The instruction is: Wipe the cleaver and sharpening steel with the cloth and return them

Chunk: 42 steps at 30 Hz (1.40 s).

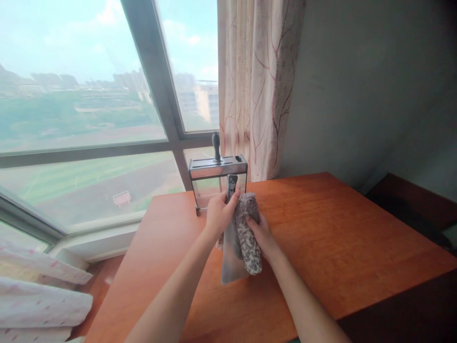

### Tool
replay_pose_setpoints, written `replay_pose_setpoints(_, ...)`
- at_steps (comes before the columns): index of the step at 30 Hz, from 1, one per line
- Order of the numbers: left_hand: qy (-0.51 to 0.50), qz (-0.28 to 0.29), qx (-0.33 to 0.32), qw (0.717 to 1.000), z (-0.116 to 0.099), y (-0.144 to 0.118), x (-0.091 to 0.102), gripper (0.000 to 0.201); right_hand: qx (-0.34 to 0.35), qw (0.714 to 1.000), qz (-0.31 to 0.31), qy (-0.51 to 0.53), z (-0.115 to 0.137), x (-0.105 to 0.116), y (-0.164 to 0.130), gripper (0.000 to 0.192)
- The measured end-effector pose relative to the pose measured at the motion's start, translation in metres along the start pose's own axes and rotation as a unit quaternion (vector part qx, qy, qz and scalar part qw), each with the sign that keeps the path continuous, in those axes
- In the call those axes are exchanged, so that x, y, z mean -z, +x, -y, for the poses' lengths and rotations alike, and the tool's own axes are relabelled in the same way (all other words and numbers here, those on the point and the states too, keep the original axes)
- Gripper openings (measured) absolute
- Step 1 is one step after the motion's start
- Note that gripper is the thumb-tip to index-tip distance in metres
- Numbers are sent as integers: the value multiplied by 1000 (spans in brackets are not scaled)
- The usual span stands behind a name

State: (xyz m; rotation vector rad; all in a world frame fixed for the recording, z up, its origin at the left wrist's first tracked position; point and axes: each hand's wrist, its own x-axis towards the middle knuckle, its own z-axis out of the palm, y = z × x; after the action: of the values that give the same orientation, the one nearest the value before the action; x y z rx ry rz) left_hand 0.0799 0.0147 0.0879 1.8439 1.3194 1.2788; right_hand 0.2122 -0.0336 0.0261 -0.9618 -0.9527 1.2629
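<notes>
Left hand (218,213) closed round dark handle of cleaver (230,250), blade hanging down toward near side, flat face showing. Right hand (262,234) pressing speckled grey cloth (249,233) against right face of blade, cloth folded over it from top to near the lower edge. Hands close together, both clamped on the same work, held just above orange-brown counter (321,228).

Knife rack (217,177), metal top and clear front, standing at far edge of counter just beyond hands; one black handle (216,146) upright in a slot. Window (89,109) far left, patterned curtain (259,85) behind rack.

Step in hand, by judgement: wiping blade, mid-stroke. Next move likely calls for firm handle grip, cloth kept between fingers and edge, stroke run away from cutting side.
</notes>
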Motion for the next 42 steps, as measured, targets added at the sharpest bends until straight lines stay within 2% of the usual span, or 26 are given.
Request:
replay_pose_setpoints(6,-85,3,9,996,1,4,4,42,-7,1000,11,17,-4,-6,-2,44)
replay_pose_setpoints(14,-175,-155,95,968,13,17,24,45,-51,994,95,7,-14,-8,-3,42)
replay_pose_setpoints(19,-202,-220,103,949,20,24,42,45,-80,986,148,-3,-8,-7,-6,42)
replay_pose_setpoints(22,-190,-234,94,949,18,25,46,45,-100,978,179,29,-4,-6,-9,44)
replay_pose_setpoints(24,-172,-227,92,954,15,22,44,46,-117,975,182,49,-4,-7,-11,45)
replay_pose_setpoints(27,-146,-189,98,966,7,17,35,46,-126,979,150,50,-5,-8,-11,42)
replay_pose_setpoints(34,-121,-130,76,981,-9,5,14,46,-79,992,99,23,1,-5,-6,41)
replay_pose_setpoints(38,-117,-87,58,988,-11,2,5,44,-65,994,82,43,8,-4,-6,43)
replay_pose_setpoints(42,-115,-37,36,992,-5,6,9,44,-69,993,73,59,8,-9,-9,43)
